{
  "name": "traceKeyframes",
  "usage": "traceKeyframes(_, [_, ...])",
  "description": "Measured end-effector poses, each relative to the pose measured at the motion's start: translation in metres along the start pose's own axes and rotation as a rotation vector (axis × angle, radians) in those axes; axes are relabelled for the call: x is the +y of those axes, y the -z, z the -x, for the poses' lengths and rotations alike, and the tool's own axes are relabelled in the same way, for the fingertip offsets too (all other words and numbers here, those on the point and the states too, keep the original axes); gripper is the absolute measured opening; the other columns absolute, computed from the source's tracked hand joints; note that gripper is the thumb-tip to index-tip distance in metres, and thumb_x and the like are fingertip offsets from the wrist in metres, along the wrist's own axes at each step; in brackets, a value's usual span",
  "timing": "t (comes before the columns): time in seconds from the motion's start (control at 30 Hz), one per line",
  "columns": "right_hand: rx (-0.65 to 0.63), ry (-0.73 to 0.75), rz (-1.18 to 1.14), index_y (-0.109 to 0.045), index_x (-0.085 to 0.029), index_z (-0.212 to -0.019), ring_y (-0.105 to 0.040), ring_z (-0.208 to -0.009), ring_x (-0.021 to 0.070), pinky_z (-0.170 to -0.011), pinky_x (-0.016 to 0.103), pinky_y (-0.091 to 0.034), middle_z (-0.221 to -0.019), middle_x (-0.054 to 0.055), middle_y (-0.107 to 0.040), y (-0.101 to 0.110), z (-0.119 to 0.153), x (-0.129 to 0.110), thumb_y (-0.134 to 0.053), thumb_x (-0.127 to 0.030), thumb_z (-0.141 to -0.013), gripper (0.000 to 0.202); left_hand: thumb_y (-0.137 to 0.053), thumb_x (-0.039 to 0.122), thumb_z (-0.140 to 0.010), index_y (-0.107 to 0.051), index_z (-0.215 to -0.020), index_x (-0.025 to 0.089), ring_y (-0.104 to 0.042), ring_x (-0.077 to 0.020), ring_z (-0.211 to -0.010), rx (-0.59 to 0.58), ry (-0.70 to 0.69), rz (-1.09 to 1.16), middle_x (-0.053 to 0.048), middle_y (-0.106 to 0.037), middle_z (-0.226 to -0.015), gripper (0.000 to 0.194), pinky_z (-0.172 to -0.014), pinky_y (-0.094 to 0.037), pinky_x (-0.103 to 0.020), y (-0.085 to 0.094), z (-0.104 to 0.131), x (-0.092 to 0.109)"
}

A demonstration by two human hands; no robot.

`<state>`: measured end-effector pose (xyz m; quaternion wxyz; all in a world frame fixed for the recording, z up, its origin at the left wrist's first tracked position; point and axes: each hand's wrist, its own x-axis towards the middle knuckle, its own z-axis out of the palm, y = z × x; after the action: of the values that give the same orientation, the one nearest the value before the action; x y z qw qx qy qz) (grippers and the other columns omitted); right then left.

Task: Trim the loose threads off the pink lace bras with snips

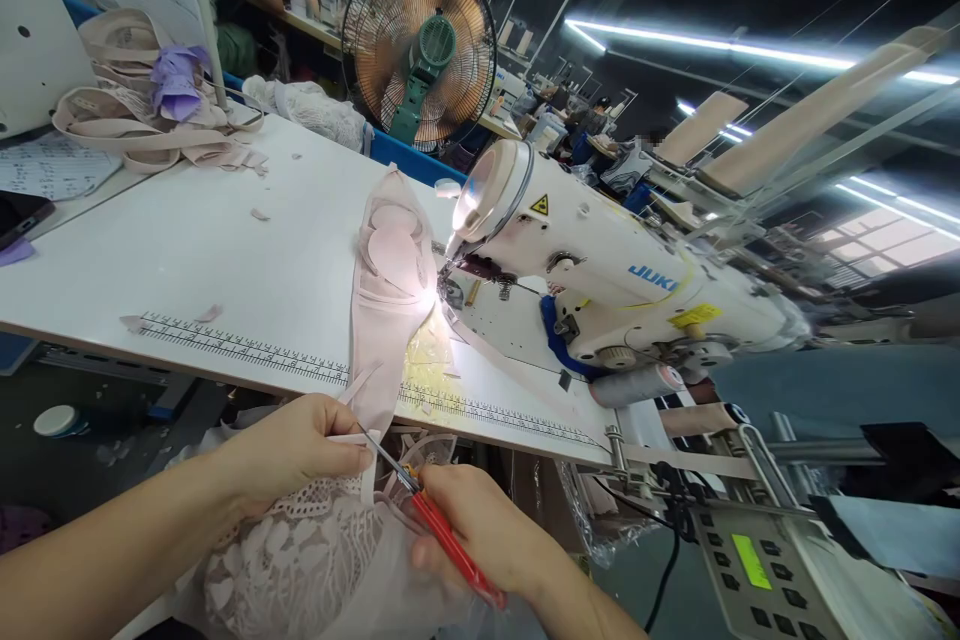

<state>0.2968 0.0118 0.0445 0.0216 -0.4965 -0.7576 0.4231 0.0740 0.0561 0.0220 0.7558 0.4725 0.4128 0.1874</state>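
Note:
My left hand (315, 445) pinches the light pink strap end of a bra (394, 255) at the table's front edge. The bra's padded cup lies on the table beside the needle of a JUKI sewing machine (615, 260), under its bright lamp. My right hand (472, 520) grips a pair of scissors (450, 540) with red handles. Their metal tip touches or nearly touches the strap at my left fingertips; whether the blades are parted I cannot tell. Below both hands hangs white lace fabric (300, 560), partly hidden by my forearms.
A ruler strip (247, 345) runs along the front of the white table (187, 240). Pink elastic straps (135, 120) are heaped at the back left. A large fan (420, 45) stands behind the table, and a control panel (757, 560) sits at lower right. Another person's arm shows at upper left.

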Motion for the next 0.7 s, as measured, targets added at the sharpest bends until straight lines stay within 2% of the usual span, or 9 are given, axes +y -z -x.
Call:
traceKeyframes(0.57, [0.019,0.044,-0.02,-0.032,-0.021,-0.064,-0.03,-0.053,0.0111,-0.048,0.024,-0.023,-0.059,-0.003,-0.037,-0.0064,0.0011,0.0017,-0.047,-0.068,-0.071,0.05,-0.07,0.035,-0.065,-0.065,-0.06,0.013,-0.042,-0.0132,-0.053,-0.021,0.014,0.003,0.003,-0.049,-0.052,0.023,-0.056,-0.03,-0.028,0.003,-0.0004,-0.0014])
traceKeyframes(0.7, [0.023,0.047,-0.028,-0.032,-0.021,-0.065,-0.03,-0.054,0.0114,-0.048,0.024,-0.023,-0.06,-0.003,-0.038,-0.0066,0.0023,-0.001,-0.049,-0.068,-0.07,0.05,-0.07,0.035,-0.064,-0.064,-0.06,0.013,-0.039,-0.0119,-0.052,-0.012,0.02,-0.008,0.004,-0.046,-0.051,0.023,-0.054,-0.027,-0.026,0.0024,-0.0001,-0.0006])
